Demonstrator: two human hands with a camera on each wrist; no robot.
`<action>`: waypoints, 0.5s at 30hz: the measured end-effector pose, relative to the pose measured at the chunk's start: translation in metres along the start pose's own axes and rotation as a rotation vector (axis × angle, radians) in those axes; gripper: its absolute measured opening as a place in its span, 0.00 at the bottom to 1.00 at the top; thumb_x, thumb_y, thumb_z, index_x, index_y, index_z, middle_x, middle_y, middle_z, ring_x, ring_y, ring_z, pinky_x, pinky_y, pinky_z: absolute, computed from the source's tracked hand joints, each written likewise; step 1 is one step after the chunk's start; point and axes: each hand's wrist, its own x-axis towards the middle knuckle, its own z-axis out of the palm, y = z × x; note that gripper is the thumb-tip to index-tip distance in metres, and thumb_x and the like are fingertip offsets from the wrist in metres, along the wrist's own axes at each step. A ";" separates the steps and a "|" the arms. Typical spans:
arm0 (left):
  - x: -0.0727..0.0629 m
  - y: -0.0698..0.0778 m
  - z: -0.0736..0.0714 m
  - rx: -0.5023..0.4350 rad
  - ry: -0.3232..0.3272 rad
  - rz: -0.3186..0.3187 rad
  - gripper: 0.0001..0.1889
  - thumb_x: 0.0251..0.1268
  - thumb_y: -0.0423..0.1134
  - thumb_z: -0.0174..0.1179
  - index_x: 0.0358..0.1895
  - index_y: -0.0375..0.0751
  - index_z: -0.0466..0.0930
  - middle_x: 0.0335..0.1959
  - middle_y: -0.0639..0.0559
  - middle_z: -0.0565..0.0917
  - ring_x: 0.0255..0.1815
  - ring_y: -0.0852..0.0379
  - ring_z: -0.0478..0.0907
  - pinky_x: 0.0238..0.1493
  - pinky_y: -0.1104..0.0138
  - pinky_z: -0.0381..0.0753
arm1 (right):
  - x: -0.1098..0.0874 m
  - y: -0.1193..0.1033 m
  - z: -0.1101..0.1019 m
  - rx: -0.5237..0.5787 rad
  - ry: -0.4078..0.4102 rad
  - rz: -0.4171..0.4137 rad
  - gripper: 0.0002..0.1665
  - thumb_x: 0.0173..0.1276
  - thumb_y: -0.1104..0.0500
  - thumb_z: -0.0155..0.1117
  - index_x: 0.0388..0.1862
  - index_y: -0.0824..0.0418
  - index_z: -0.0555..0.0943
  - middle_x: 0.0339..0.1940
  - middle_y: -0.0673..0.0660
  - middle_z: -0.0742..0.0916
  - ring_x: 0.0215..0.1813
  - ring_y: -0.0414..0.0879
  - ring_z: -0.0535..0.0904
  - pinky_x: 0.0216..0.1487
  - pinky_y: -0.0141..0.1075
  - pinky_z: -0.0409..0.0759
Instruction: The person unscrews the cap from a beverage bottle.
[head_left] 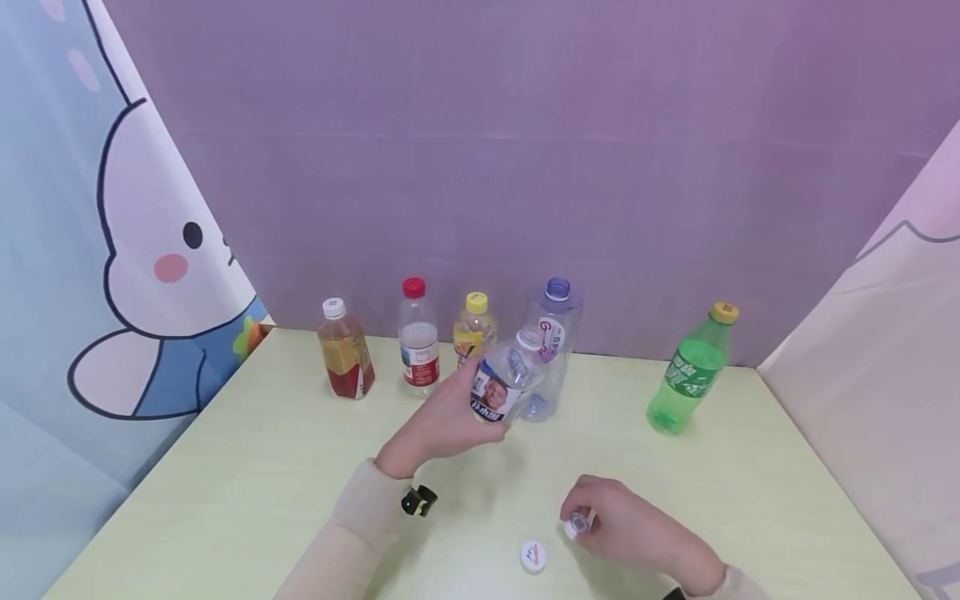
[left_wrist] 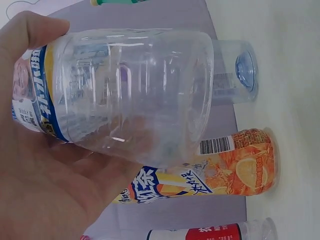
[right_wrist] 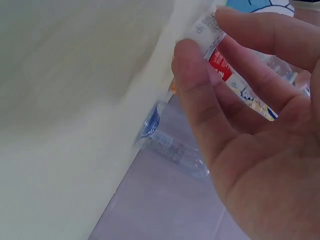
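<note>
My left hand (head_left: pixel 448 417) grips a clear plastic bottle (left_wrist: pixel 135 85) round its blue label, tilted with its neck toward the upper right. In the head view the bottle overlaps a tall bluish bottle (head_left: pixel 572 321), which stands behind it with no cap on its mouth. Lower right, my right hand (head_left: pixel 633 523) pinches a small white bottle cap (right_wrist: pixel 206 34) between thumb and fingertip, close over the table. Another white cap (head_left: pixel 533 557), printed on top, lies on the table just left of that hand.
Along the back of the table (head_left: pixel 247 467) stand a white-capped amber bottle (head_left: pixel 345 350), a red-capped clear bottle (head_left: pixel 418 337) and a yellow-capped orange-labelled bottle (head_left: pixel 474 329). A green bottle (head_left: pixel 688 371) stands at the right. A purple curtain (head_left: pixel 525 150) closes the back.
</note>
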 end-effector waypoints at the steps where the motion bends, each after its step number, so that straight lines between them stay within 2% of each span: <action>1: 0.000 0.000 0.000 -0.002 0.001 -0.004 0.50 0.51 0.42 0.75 0.77 0.45 0.55 0.56 0.52 0.79 0.48 0.55 0.79 0.47 0.62 0.82 | 0.000 -0.001 0.001 -0.001 -0.011 0.005 0.15 0.54 0.72 0.73 0.37 0.55 0.86 0.36 0.41 0.82 0.39 0.35 0.78 0.40 0.34 0.82; 7: 0.000 -0.001 0.000 -0.011 0.008 -0.017 0.50 0.52 0.42 0.75 0.77 0.44 0.54 0.59 0.51 0.78 0.51 0.54 0.78 0.50 0.60 0.82 | 0.000 -0.006 0.005 -0.012 -0.061 0.014 0.15 0.56 0.72 0.74 0.35 0.54 0.86 0.34 0.39 0.80 0.38 0.33 0.76 0.43 0.32 0.81; 15: 0.002 -0.003 0.004 -0.045 -0.009 -0.010 0.52 0.52 0.43 0.76 0.78 0.49 0.52 0.60 0.53 0.77 0.51 0.56 0.78 0.51 0.61 0.82 | 0.000 -0.010 0.009 -0.042 -0.108 0.034 0.17 0.56 0.72 0.73 0.35 0.50 0.86 0.35 0.37 0.79 0.38 0.32 0.74 0.44 0.32 0.79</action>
